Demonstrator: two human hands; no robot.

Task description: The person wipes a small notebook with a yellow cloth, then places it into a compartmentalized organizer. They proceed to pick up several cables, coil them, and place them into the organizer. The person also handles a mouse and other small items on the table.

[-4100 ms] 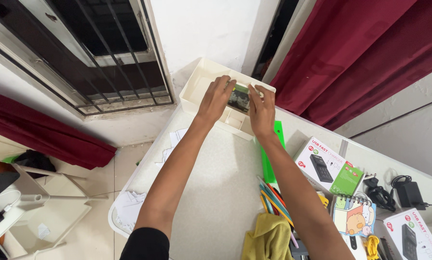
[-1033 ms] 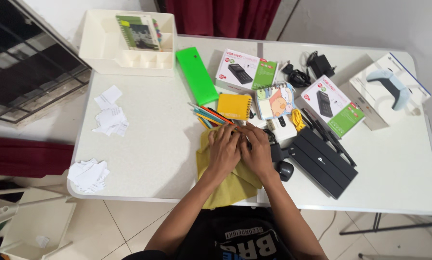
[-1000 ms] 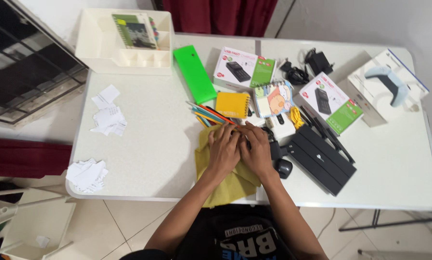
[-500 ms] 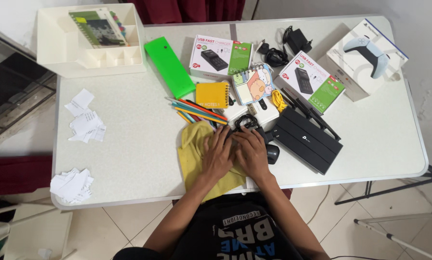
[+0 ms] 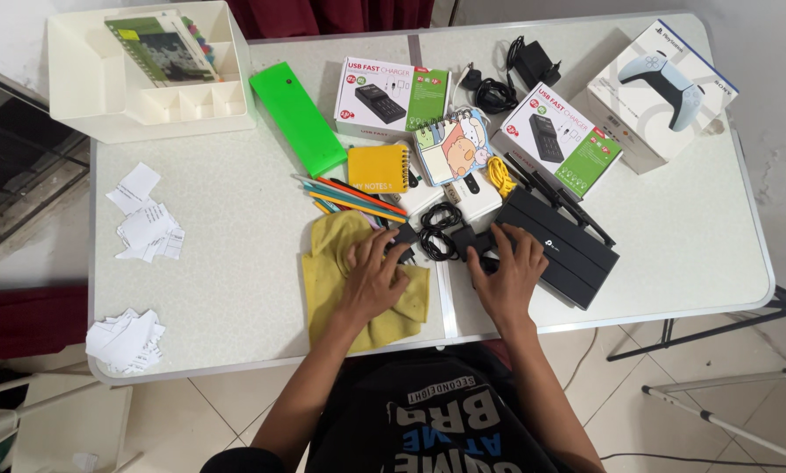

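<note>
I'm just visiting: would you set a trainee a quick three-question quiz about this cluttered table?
1. True or false: the left hand rests on the yellow cloth.
2. What does the right hand touch? A) green case B) black router C) paper scraps
3. Fill in: the cream organiser tray holds a spiral ____.

Key: 1 true; 2 B; 3 notebook.

Right hand hides small dark object; yellow cloth partly under left hand; grip unclear.
</note>
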